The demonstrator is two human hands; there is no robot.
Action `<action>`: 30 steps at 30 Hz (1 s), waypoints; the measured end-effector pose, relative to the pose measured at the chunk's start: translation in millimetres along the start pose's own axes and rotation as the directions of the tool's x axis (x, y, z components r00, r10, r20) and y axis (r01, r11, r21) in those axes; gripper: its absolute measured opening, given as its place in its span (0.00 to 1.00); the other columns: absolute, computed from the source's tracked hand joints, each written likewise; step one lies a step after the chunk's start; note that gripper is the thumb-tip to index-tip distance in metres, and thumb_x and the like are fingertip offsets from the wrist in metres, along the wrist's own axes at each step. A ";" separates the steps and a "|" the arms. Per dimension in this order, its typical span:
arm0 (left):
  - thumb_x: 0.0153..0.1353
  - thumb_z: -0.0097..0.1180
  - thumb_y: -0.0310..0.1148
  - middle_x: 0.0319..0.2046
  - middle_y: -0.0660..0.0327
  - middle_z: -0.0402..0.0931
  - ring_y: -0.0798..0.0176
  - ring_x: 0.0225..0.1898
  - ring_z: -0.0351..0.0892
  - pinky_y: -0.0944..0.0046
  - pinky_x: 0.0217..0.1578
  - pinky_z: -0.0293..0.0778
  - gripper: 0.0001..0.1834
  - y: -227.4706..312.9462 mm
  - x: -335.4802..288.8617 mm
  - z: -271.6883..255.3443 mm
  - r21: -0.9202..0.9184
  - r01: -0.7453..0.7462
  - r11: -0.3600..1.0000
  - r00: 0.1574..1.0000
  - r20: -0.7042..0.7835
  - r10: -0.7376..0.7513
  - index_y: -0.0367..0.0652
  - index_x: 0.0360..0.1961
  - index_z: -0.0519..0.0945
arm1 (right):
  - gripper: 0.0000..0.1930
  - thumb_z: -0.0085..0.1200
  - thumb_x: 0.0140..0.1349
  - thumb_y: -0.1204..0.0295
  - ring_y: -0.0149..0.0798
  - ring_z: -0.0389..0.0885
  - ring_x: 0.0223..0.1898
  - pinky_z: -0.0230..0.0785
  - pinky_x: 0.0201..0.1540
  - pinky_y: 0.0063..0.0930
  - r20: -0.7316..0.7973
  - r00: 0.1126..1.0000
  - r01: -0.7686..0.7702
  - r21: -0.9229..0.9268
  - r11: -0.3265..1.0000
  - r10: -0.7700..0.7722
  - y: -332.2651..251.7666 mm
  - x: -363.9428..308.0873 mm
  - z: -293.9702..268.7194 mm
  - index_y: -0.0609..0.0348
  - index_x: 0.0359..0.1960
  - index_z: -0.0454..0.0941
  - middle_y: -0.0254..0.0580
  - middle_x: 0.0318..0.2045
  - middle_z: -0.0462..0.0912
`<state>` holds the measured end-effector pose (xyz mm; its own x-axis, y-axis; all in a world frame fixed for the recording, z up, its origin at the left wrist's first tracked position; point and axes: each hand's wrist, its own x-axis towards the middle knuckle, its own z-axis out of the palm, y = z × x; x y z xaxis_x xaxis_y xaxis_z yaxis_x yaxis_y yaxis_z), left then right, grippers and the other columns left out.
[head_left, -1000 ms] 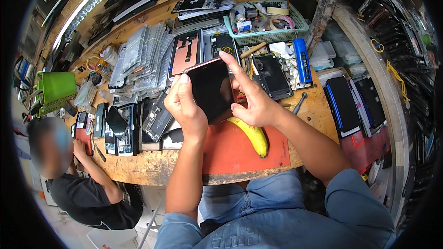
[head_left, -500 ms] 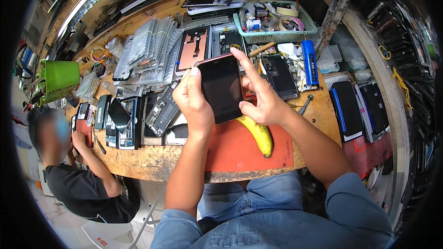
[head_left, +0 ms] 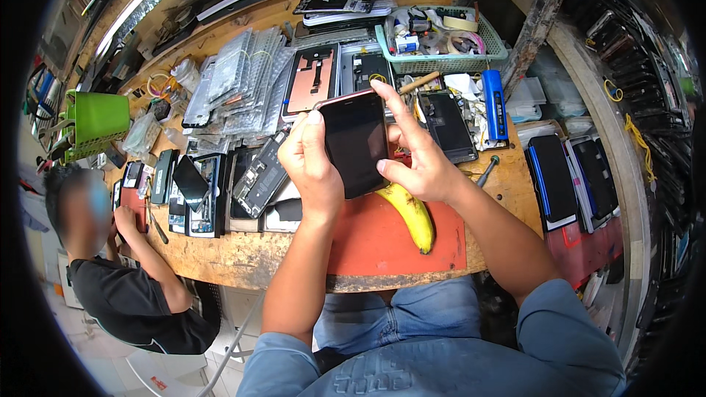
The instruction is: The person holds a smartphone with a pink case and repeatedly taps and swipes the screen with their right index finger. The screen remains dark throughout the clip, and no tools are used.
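A smartphone (head_left: 356, 148) with a dark screen is held up in front of me, above a red mat (head_left: 368, 239). My left hand (head_left: 312, 165) grips its left side, thumb along the upper left edge. On the opposite edge, my right hand (head_left: 419, 165) holds it too: the index finger reaches the top right corner and the thumb lies at the lower right of the screen. Beneath the phone and my right hand, a yellow banana (head_left: 413, 222) rests on the mat, its upper end hidden.
Opened phones (head_left: 261, 180) and stacked bubble-wrap sleeves (head_left: 239, 77) crowd the wooden bench to the left. A green basket (head_left: 441, 62) of small items sits at the back. A blue tool (head_left: 494, 106) and a screwdriver (head_left: 487, 170) are at right. Another person (head_left: 132, 287) works at far left.
Hardly anything differs. The phone and both hands have shifted very slightly to the right in the picture, and my grip on it is the same.
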<state>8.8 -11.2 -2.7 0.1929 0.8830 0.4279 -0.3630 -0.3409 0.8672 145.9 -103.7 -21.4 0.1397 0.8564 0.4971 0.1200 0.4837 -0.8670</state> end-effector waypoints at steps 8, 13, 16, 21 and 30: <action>0.77 0.50 0.34 0.27 0.67 0.69 0.73 0.31 0.62 0.67 0.33 0.60 0.19 -0.3 -0.8 -0.4 -0.010 -0.052 0.999 0.999 -0.009 0.051 0.31 0.28 0.78 | 0.39 0.47 0.76 0.73 0.28 0.71 0.34 0.68 0.45 0.26 0.039 0.994 -0.108 0.051 0.993 0.106 -3.3 2.9 -6.2 0.52 0.85 0.44 0.34 0.33 0.76; 0.77 0.50 0.34 0.28 0.67 0.69 0.74 0.31 0.63 0.67 0.33 0.60 0.19 0.7 -1.7 2.1 -0.023 -0.005 1.000 1.000 -0.009 0.004 0.32 0.29 0.79 | 0.52 0.54 0.63 0.84 0.31 0.81 0.53 0.70 0.64 0.32 0.125 0.992 -0.010 -0.042 0.999 0.015 -6.0 2.4 -10.5 0.55 0.85 0.35 0.43 0.56 0.79; 0.78 0.50 0.34 0.27 0.68 0.68 0.75 0.31 0.63 0.68 0.33 0.59 0.20 -2.2 0.3 -4.5 -0.023 0.000 1.000 1.000 0.017 0.000 0.32 0.28 0.79 | 0.56 0.51 0.53 0.87 0.33 0.83 0.46 0.77 0.50 0.28 0.074 0.997 -0.021 -0.044 0.999 0.024 -7.1 1.3 -6.5 0.51 0.85 0.38 0.43 0.48 0.83; 0.78 0.50 0.35 0.27 0.68 0.68 0.75 0.31 0.62 0.69 0.33 0.59 0.21 -2.1 1.0 -2.1 -0.012 -0.020 1.000 1.000 0.017 0.020 0.32 0.27 0.78 | 0.56 0.49 0.52 0.88 0.33 0.83 0.46 0.78 0.51 0.28 0.088 0.995 -0.035 -0.044 0.998 0.038 -9.0 0.8 -8.5 0.52 0.85 0.39 0.45 0.53 0.82; 0.79 0.49 0.35 0.30 0.69 0.76 0.77 0.33 0.69 0.72 0.35 0.66 0.19 8.7 0.7 1.1 -0.104 0.094 0.990 0.995 0.032 -0.091 0.32 0.36 0.83 | 0.57 0.50 0.52 0.87 0.35 0.83 0.48 0.76 0.57 0.32 0.128 0.992 -0.011 -0.041 0.999 0.016 -5.4 2.0 -9.2 0.53 0.85 0.34 0.48 0.59 0.79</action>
<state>6.7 -13.9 5.4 0.2544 0.8996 0.3550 -0.4363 -0.2208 0.8723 154.6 -106.3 -15.4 0.0149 0.8803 0.4742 0.1582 0.4662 -0.8704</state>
